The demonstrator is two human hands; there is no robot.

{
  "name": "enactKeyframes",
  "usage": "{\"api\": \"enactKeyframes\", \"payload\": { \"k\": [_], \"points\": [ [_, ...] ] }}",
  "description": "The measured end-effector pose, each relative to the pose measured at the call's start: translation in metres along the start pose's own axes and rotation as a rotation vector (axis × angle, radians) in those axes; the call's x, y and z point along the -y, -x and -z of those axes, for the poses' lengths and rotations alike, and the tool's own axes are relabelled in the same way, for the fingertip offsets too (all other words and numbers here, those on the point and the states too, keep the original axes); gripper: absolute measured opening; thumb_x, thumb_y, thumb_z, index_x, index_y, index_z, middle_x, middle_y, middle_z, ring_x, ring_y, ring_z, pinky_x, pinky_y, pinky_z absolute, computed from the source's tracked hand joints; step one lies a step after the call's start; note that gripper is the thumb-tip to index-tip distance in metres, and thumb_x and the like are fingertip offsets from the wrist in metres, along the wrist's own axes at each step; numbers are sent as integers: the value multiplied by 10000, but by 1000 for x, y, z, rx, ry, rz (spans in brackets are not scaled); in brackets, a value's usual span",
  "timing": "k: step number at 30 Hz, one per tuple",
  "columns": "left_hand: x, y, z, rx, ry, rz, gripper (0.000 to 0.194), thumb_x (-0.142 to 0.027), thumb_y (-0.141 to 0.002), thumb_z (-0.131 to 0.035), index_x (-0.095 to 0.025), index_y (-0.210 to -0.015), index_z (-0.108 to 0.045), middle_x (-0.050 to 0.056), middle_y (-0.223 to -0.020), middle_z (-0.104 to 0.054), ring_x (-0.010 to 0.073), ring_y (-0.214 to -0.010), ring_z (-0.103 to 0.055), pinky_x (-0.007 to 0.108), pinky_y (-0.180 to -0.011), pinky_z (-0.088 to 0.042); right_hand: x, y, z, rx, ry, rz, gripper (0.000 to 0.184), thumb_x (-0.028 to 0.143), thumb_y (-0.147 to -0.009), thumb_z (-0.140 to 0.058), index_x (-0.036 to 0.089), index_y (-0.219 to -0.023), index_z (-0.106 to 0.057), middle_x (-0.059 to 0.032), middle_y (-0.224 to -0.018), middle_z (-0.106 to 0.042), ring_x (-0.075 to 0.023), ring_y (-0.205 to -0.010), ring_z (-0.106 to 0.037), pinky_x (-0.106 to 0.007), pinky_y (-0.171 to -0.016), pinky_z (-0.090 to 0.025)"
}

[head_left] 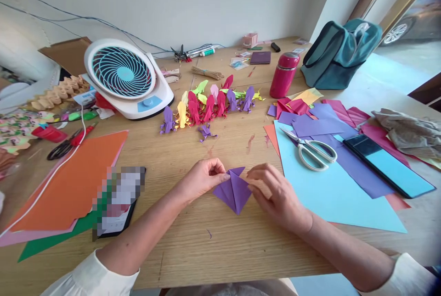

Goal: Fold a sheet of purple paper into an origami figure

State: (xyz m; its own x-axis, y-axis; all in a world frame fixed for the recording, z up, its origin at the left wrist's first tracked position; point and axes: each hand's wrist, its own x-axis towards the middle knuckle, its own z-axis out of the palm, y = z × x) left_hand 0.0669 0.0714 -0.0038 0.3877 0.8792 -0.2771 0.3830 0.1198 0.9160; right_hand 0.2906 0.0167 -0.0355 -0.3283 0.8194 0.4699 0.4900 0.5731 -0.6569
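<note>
A purple paper [234, 191], partly folded into a pointed kite shape, lies flat on the wooden table [213, 241] in front of me. My left hand [201, 179] has its fingers curled, thumb and forefinger pinching the paper's upper left edge. My right hand [275, 192] presses and pinches the paper's right edge with bent fingers. Beyond the hands stands a row of several finished folded paper figures [210, 105] in purple, yellow, red, pink and green, with one small purple figure [206, 132] apart in front.
White-handled scissors [315, 151] lie on light blue paper [330, 190] to my right, among purple and pink sheets and a phone [389, 165]. At left are orange paper [74, 181], a device [117, 204] and a white fan [126, 78]. A red bottle [284, 75] and teal bag [339, 53] stand behind.
</note>
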Motion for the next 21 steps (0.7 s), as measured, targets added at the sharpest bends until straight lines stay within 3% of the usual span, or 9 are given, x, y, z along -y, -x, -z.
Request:
{"api": "enactKeyframes", "payload": {
  "k": [2,4,6,9,12,16,21],
  "points": [
    [-3,-5,0,9,61,5,280,-372,-714,-722,-163,-704,-536,-45,-657,-507,93,-607,-449,214,-574,-335,-3,-6,3,-42,-131,-229,172,318,-955,-542,174,-1046,-567,-86,-978,-630,-193,-842,-591,-336,-755,-486],
    [-4,-9,0,10,82,1,290,-376,-708,-732,-161,-733,-538,-43,-659,-515,91,-607,-454,211,-574,-335,-4,-14,5,56,-309,-409,255,415,-967,-506,176,-1011,-587,-59,-916,-638,-177,-790,-587,-306,-708,-476],
    [-3,-12,0,12,91,-12,297,-375,-715,-733,-161,-801,-545,-50,-645,-517,90,-594,-451,207,-566,-334,-2,-23,4,187,-433,-498,330,471,-970,-477,173,-933,-611,-30,-839,-625,-159,-756,-564,-276,-674,-449],
    [-2,-14,1,48,116,-36,330,-369,-733,-732,-162,-899,-537,-66,-623,-505,86,-574,-437,204,-558,-334,-1,-39,-1,305,-494,-564,387,524,-913,-557,164,-773,-589,24,-676,-519,-114,-622,-457,-237,-545,-350],
    [0,-16,6,63,169,-47,360,-370,-740,-740,-167,-934,-515,-73,-628,-495,83,-573,-428,201,-559,-342,-4,-55,-11,345,-612,-600,420,569,-849,-629,150,-817,-629,18,-708,-530,-108,-626,-449,-231,-528,-327],
    [12,-18,11,34,199,-70,306,-403,-776,-713,-167,-854,-534,-56,-658,-492,86,-592,-428,204,-552,-333,-8,-69,-28,270,-705,-598,437,585,-807,-674,149,-780,-648,7,-701,-565,-109,-626,-472,-230,-546,-363],
    [23,-15,11,-23,26,-182,332,-385,-899,-585,-177,-669,-467,-60,-625,-387,87,-583,-347,219,-533,-278,-7,-70,-39,178,-644,-598,371,526,-834,-673,165,-766,-621,10,-685,-576,-111,-623,-487,-227,-561,-389]
  ]
}}
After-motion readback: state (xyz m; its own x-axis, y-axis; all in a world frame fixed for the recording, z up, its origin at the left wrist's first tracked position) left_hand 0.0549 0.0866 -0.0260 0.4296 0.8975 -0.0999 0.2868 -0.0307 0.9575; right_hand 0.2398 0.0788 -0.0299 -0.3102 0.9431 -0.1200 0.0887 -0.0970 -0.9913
